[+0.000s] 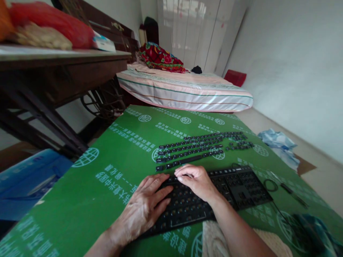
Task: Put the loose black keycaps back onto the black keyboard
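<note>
A black keyboard [240, 192] with its keycaps off over much of the left and middle part lies at a slant on the green board. My left hand [144, 203] rests on its left end, fingers stretched out over the bare key sockets. Above the top row, my right hand [197, 180] has thumb and fingertips pressed together; anything between them is too small to make out. Beyond the keyboard, loose black keycaps [190, 150] lie in several rows, with the long space bar [190, 159] in the nearest row.
The green board [107, 200] carries white printing. At right lie a dark slim tool [293, 194], the keyboard's cable [278, 210] and a dark cloth [318, 232]. A striped bed [187, 89] stands behind, a wooden table [64, 62] at left, and a blue box [34, 178] below it.
</note>
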`<state>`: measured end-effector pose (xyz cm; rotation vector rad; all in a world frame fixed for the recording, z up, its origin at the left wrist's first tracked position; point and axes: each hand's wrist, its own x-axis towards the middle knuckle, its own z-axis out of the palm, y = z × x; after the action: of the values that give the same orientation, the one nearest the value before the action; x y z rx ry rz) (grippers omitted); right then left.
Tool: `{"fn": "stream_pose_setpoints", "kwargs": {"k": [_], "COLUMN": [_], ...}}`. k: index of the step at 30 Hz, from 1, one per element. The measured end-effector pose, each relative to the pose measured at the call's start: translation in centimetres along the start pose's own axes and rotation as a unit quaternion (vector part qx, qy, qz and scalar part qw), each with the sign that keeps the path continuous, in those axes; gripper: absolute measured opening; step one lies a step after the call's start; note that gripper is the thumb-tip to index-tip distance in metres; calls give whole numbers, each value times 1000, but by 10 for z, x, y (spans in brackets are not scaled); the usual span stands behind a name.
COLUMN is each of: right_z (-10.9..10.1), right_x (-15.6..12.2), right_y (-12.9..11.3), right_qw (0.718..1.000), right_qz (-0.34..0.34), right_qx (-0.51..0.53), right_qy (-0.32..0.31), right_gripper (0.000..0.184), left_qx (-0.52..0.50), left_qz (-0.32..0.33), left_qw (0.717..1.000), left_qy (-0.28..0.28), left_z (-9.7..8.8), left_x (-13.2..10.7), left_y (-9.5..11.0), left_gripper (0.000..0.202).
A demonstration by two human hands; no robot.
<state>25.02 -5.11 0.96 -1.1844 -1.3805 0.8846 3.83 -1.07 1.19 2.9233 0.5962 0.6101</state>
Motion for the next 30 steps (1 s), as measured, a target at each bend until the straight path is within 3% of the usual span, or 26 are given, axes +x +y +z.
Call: {"fn": "stream_pose_setpoints", "kwargs": {"k": [20, 27, 30], "right_z": [-2, -1, -1], "right_x": [7, 2, -1], "right_y": [4, -2, -2], "right_qw": [1000, 999, 999], "right_qz": [-25, -21, -20], "right_qx": [-6, -29, -35], "right_qy": [10, 5, 2], "right_gripper": [6, 8, 9], "left_qx": [-27, -21, -24], "left_qz": [22, 15, 0], "left_qw": [998, 999, 1000], "left_qy": [47, 26, -10], "left_z": [16, 6, -1], "left_x": [2, 3, 4], "left_y": [-19, -8, 1], "left_gripper": [31, 28, 28]}}
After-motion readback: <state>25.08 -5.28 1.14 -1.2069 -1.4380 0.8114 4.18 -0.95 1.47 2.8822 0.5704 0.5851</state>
